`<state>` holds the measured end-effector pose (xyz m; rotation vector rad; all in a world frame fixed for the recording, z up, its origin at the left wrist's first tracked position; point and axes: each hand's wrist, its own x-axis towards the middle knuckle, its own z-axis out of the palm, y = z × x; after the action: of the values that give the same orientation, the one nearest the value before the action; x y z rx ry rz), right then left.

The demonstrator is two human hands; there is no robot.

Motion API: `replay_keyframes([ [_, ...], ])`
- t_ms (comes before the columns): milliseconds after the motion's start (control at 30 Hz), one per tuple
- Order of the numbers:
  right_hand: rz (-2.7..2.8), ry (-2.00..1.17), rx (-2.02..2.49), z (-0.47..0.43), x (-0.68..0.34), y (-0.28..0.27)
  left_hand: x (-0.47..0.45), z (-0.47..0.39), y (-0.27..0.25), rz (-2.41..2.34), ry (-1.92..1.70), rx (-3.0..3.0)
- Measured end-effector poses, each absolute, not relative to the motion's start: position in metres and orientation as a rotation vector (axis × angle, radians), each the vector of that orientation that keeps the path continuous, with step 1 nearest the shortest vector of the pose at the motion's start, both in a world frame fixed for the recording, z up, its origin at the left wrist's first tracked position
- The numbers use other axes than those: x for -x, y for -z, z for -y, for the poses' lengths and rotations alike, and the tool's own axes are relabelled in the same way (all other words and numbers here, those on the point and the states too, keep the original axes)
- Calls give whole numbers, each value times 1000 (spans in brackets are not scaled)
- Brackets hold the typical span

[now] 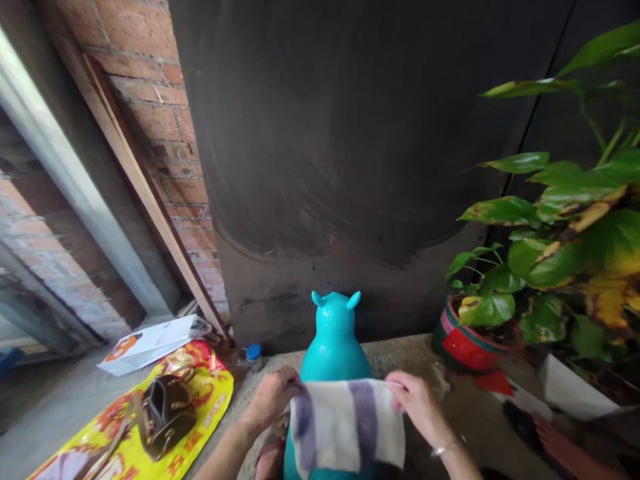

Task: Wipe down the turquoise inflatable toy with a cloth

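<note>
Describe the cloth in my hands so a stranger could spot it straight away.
Find the dark wall straight ahead; at its foot stands a teal animal-shaped toy. The cloth hangs over the toy's near side, held by the left hand and right hand. It alone is off-white with purple stripes.

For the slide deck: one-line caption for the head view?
Both hands, left hand and right hand, hold a striped cloth over a teal animal-shaped toy beside a potted plant.
</note>
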<state>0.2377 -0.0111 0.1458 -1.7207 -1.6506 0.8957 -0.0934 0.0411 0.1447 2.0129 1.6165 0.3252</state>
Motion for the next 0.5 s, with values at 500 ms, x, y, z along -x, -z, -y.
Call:
replay_keyframes([
  [500, 1854, -717, 1699, 56, -228, -85, 97, -11, -128, -1577, -243, -2098],
])
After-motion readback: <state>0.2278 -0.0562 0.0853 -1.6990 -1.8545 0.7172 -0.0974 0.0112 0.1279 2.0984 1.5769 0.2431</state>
